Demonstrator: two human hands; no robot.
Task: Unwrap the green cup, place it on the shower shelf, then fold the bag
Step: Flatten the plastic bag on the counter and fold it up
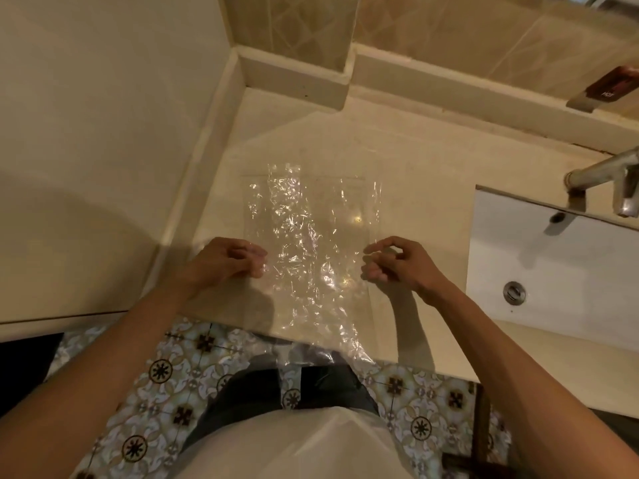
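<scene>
— Where is the bag?

— The clear bag (304,243) lies flat on the cream bench (432,174). It is all crinkly and shiny. Its near end hangs a little over the front edge of the bench, above the person's legs.

— What is the left hand doing?

— The left hand (228,259) is at the left edge of the bag. Its fingers (254,252) are curled in, and they seem to pinch the thin plastic there.

— And the right hand?

— The right hand (394,262) is at the right edge of the bag. Its fingers (375,248) are bent, with the thumb close to the first finger. I cannot tell if they hold the plastic or just hang over it.

— Can you see the green cup?

— No, I cannot see it from here.

— What else is around?

— A white sink (553,271) sits to the right of the bag, well apart from it. It has a round metal drain (514,292). A silver tap (601,181) sticks out over the sink. Tan tiles cover the wall (449,29) behind the bench. Down below, the floor (166,392) has tiles with dark flower shapes.
</scene>
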